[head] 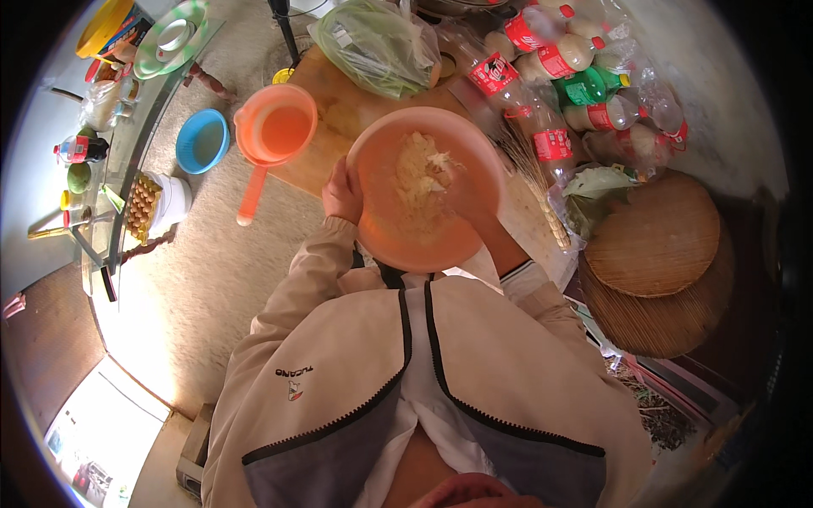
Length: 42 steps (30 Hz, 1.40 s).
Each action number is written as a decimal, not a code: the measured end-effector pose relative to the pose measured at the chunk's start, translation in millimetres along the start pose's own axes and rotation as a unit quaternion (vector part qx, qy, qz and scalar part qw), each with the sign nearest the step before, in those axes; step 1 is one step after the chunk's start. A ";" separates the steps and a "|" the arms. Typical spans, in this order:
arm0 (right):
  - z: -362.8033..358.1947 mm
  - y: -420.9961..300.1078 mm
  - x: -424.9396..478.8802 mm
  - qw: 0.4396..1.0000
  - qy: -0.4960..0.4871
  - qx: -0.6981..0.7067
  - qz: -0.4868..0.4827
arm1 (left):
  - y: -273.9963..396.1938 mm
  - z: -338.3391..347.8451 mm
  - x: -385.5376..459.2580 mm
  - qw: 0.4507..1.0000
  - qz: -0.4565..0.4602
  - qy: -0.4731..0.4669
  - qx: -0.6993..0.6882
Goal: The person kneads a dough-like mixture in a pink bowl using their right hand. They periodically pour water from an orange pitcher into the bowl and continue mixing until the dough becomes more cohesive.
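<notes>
A wide pink plastic basin (381, 238) sits in front of me at the edge of a wooden board. Its rim is gripped on the left side by my left hand (343, 190). Inside lies a pale, crumbly heap of dough or wet flour (416, 174), with lighter smears stuck to the basin's floor. My right hand (462, 193) reaches into the basin and touches the heap's right side. Its fingers are blurred and partly lost in the mix, so their closing is unclear. Left of the basin, a pink plastic dipper (249, 190) rests with its handle towards me.
A wooden board (302, 171) carries a bag of green vegetables (375, 47). Several plastic bottles (549, 143) crowd the right, beside a straw whisk broom (540, 190) and round wooden lids (654, 235). A blue basin (203, 141) and a glass table (143, 127) stand left.
</notes>
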State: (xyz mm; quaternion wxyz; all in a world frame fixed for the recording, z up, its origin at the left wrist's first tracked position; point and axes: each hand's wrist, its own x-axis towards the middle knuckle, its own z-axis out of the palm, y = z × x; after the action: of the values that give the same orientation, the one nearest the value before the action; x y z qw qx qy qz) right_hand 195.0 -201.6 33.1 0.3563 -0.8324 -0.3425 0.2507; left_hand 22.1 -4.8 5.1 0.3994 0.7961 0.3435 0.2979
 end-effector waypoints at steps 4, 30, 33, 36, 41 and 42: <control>16.3 -0.2 1.0 0.987 -0.019 0.081 0.134 | 6.0 -4.8 -0.1 0.997 -0.055 -0.057 0.014; 65.3 -10.7 69.2 0.983 0.003 -0.181 -0.019 | 2.3 0.0 -3.4 0.999 -0.048 0.002 0.002; 85.6 -16.6 40.3 0.971 -0.003 -0.228 -0.076 | 4.7 1.5 0.5 0.999 -0.046 -0.023 0.007; 115.6 -32.8 4.1 0.945 0.006 -0.303 -0.122 | 9.3 -1.2 -0.9 0.998 -0.061 -0.025 0.006; 131.1 -16.4 25.4 0.952 -0.012 -0.282 -0.116 | 12.6 -0.8 -3.0 0.999 -0.032 -0.011 0.002; 132.4 -18.7 29.7 0.950 -0.007 -0.287 -0.124 | 11.6 -3.1 -6.2 0.999 -0.030 -0.010 0.004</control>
State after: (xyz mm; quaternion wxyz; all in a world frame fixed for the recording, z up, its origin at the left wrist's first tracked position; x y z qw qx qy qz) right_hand 119.1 -113.9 -39.9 0.1286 -0.8489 -0.5026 0.1014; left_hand 19.7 -13.5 15.2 0.4084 0.7898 0.3648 0.2763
